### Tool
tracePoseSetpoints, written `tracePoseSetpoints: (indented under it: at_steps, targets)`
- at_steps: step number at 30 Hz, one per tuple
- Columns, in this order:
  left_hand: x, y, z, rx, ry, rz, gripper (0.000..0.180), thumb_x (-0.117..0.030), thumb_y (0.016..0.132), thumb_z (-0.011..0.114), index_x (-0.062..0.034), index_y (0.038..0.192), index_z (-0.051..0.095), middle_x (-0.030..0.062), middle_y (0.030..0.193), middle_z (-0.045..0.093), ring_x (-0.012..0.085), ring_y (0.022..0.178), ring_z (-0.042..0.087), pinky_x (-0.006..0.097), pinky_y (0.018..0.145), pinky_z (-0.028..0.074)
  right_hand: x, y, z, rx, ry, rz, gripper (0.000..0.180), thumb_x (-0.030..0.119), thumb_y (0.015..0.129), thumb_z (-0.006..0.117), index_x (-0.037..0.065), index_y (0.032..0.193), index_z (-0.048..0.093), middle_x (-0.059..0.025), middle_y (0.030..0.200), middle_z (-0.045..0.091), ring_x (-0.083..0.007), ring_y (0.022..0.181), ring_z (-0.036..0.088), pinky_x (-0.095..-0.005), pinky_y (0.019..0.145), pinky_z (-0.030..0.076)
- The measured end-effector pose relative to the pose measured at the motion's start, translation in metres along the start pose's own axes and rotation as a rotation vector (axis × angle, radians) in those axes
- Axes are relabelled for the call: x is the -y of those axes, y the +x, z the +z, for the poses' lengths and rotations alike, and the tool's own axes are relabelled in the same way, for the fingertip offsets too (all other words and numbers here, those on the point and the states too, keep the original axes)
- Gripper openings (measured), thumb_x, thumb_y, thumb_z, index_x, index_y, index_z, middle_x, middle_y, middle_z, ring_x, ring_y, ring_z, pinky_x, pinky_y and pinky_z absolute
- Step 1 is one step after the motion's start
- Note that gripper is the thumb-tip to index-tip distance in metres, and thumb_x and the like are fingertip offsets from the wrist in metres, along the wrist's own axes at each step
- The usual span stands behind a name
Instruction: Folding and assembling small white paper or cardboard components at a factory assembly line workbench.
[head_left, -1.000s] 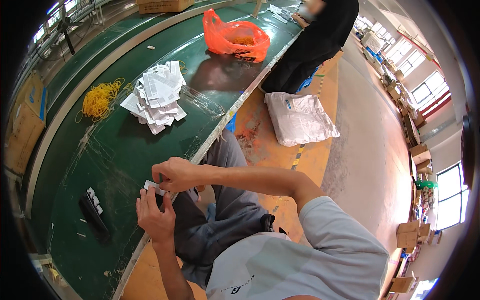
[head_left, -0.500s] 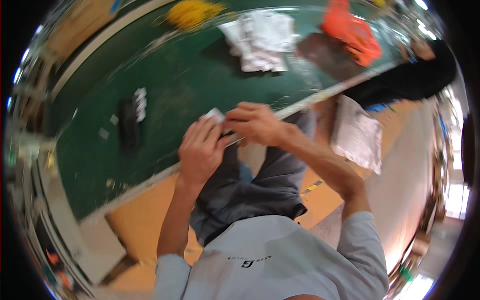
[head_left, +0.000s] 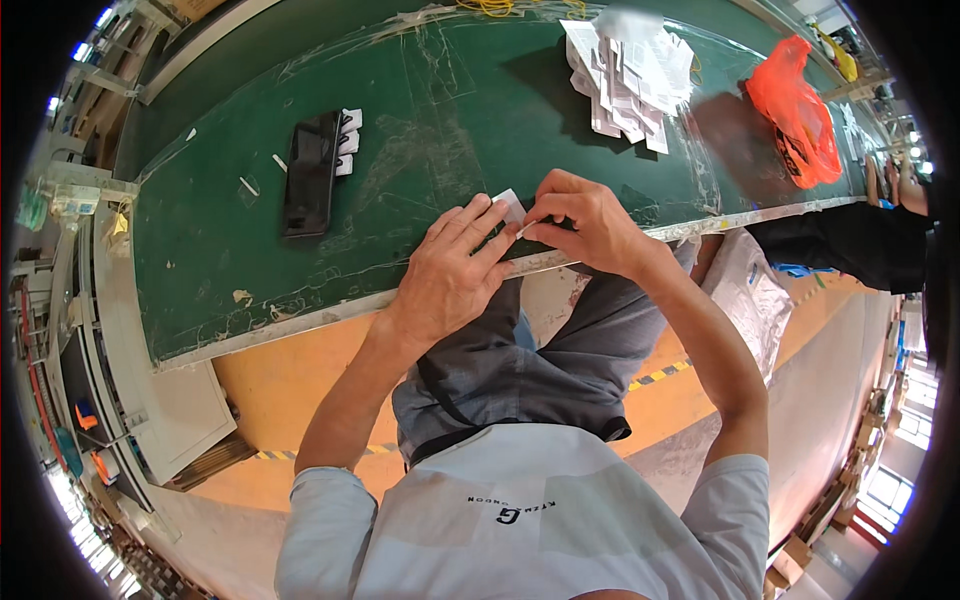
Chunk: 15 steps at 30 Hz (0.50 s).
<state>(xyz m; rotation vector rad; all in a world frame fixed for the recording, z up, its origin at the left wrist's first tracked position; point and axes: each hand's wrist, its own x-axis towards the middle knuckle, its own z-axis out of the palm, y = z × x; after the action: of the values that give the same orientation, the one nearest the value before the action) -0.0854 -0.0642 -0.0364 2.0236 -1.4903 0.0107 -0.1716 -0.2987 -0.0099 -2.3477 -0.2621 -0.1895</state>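
Note:
A small white piece of folded paper (head_left: 510, 206) lies at the near edge of the green table. My left hand (head_left: 450, 270) rests over its left side, fingers stretched out and pressing it down. From the right, my right hand (head_left: 585, 222) pinches the paper's near edge between thumb and fingertips. The fingers cover part of the paper, so its full shape is hidden. Left of my hands lies a black smartphone (head_left: 310, 175), with several small folded white papers (head_left: 348, 140) sticking out along its right side.
The green table (head_left: 420, 130) has a worn near edge. A loose pile of white printed sheets (head_left: 630, 80) lies farther back, with a red plastic bag (head_left: 797, 115) right of it. Yellow cord (head_left: 490, 7) shows at the far edge. Another person's dark sleeve (head_left: 840, 240) is at right.
The view has shifted, and table things now appear lower or farther right. Both hands stay at the small paper at the table edge; my right fingers now visibly pinch its edge.

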Motion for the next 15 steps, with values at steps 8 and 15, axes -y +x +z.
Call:
tracePoseSetpoints:
  at_steps: [8, 15]
  targets:
    - [-0.001, 0.002, -0.002, -0.014, -0.080, -0.018, 0.042, -0.013, 0.087, 0.079, -0.0034, 0.127, 0.070, 0.0142, 0.149, 0.059, 0.0359, 0.142, 0.051, 0.049, 0.116, 0.042, 0.004, 0.014, -0.006, 0.073, 0.034, 0.187, 0.012, 0.013, 0.091, 0.077, 0.001, 0.090, 0.075, -0.0095, 0.087, 0.063, -0.0218, 0.073, 0.064, -0.0352, 0.064, 0.051]
    - [0.000, 0.002, -0.001, -0.043, -0.210, -0.096, 0.058, -0.010, 0.087, 0.078, -0.0012, 0.141, 0.059, 0.0166, 0.144, 0.062, 0.0376, 0.141, 0.052, 0.050, 0.117, 0.041, 0.006, 0.016, 0.003, 0.024, -0.037, 0.330, 0.021, 0.017, 0.087, 0.080, -0.001, 0.082, 0.072, -0.0104, 0.082, 0.063, -0.0214, 0.067, 0.063, -0.0345, 0.062, 0.050]
